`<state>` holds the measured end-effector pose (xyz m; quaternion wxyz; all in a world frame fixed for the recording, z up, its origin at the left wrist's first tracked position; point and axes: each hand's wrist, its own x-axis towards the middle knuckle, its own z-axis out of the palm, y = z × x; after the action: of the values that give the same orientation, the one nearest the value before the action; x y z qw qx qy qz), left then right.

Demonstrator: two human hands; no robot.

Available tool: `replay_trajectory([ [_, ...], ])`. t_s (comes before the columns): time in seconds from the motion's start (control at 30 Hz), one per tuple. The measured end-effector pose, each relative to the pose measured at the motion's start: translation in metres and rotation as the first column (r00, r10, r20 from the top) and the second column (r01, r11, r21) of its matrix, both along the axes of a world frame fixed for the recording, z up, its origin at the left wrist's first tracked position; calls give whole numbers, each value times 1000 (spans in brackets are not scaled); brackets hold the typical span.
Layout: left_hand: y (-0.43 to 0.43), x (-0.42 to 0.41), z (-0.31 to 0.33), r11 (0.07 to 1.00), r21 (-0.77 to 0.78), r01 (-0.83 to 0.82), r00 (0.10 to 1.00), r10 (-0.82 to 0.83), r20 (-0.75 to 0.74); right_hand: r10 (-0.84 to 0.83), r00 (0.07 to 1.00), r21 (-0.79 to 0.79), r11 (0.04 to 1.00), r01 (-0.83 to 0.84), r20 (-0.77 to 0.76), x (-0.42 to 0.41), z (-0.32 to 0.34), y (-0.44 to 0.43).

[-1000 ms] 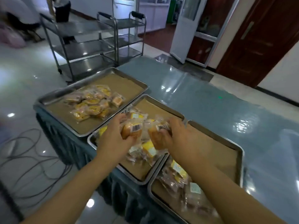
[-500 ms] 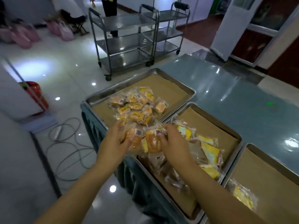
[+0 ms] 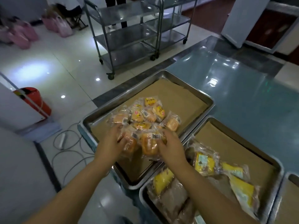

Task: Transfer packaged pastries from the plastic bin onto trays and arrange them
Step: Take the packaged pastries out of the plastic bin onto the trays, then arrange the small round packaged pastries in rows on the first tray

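Our left hand (image 3: pixel 111 143) grips one clear-wrapped orange pastry (image 3: pixel 129 143), right hand (image 3: pixel 171 147) seemingly a second pastry (image 3: pixel 149 145); heap of wrapped pastries (image 3: pixel 145 113) lies just beyond both hands, on paper-lined steel tray (image 3: pixel 208 101).

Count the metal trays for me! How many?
3. The left tray holds the orange pastries; the middle tray beside it holds yellow packets; a third tray only peeks in at the right edge. More may be out of view.

Orange pastries (image 3: pixel 148 143), brown tray paper (image 3: pixel 178 94)
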<state>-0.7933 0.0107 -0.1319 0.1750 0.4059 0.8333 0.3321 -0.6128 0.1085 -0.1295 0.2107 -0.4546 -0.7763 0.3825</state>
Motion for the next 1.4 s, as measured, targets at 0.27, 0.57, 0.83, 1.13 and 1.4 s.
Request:
replay_trajectory([
  [0.27,51,-55,-27,987,-95,131,978,-144,-151,-181,978,-243,958,151,-107,-44,-16,21],
  [0.57,90,-108,-32,801,-379,464,740,-585,-332,-307,890,156,951,268,338,-92,-25,18],
  [0.83,115,-156,-60,479,-375,794,425,-878,-221,-392,780,137,917,376,488,-133,-36,10],
  [1.13,164,-162,-59,668,-14,744,658,-737,-156,-482,768,149,873,465,422,-128,-25,31],
  [1.4,227,-133,-48,596,-175,783,588,-802,-104,-504,789,165,863,478,352,-121,-35,86],
])
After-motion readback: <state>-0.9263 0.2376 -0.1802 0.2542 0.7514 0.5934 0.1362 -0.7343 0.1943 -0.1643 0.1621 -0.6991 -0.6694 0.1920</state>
